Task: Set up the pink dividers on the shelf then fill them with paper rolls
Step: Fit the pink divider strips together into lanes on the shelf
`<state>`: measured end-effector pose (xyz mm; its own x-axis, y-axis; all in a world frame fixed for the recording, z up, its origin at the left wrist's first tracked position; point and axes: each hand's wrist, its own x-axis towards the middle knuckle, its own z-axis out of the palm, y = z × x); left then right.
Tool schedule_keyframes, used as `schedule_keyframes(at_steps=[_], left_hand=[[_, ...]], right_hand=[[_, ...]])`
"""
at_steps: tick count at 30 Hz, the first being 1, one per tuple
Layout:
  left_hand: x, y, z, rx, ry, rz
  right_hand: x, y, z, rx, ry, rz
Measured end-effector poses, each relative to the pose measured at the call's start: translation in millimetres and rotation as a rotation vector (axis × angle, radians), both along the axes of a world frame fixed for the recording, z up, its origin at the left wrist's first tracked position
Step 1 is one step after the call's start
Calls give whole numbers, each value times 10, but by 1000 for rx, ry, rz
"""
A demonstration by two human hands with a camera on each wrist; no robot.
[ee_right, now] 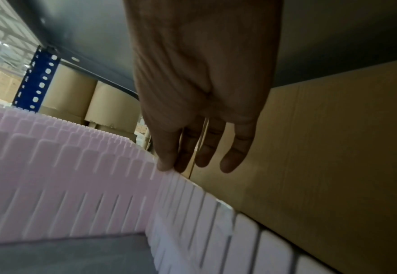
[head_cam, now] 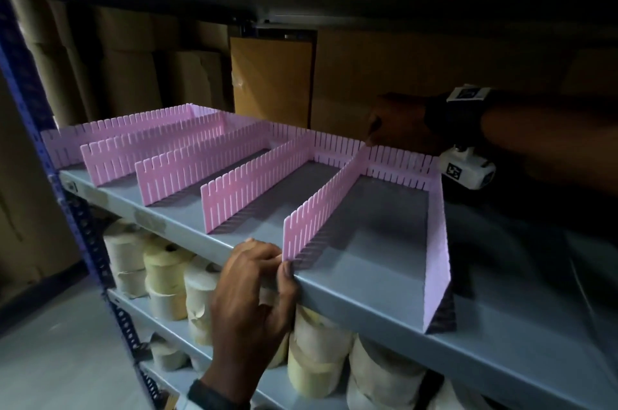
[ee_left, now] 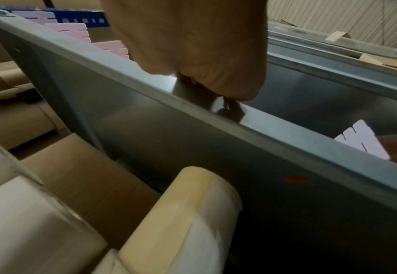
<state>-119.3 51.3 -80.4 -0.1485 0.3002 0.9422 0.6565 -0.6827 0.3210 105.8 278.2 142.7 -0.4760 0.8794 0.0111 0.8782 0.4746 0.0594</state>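
Left hand [head_cam: 254, 289] pinches the divider [head_cam: 321, 209]; right hand's [ee_right: 199, 89] straight fingers [ee_right: 167, 157] touch its shadowed back.

Left hand [ee_left: 192, 46] on grey shelf [ee_left: 216, 148] edge, above cream paper rolls [ee_left: 187, 213]

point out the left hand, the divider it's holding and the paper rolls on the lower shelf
left hand [head_cam: 249, 289], head view, on the back of the hand
pink divider [head_cam: 321, 205], head view, on its slotted side face
paper rolls [head_cam: 165, 270], head view, on one yellowish roll's side
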Motion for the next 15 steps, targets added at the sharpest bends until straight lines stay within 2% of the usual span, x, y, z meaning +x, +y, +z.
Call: schedule_keyframes(at_steps=[6,15], left_hand=[[6,32,-37,50,-42,-105],[-19,85,-95,30,-20,-131]], right_hand=[[4,92,-8,-68,44,-114],[-52,148,2,-103,20,-99]])
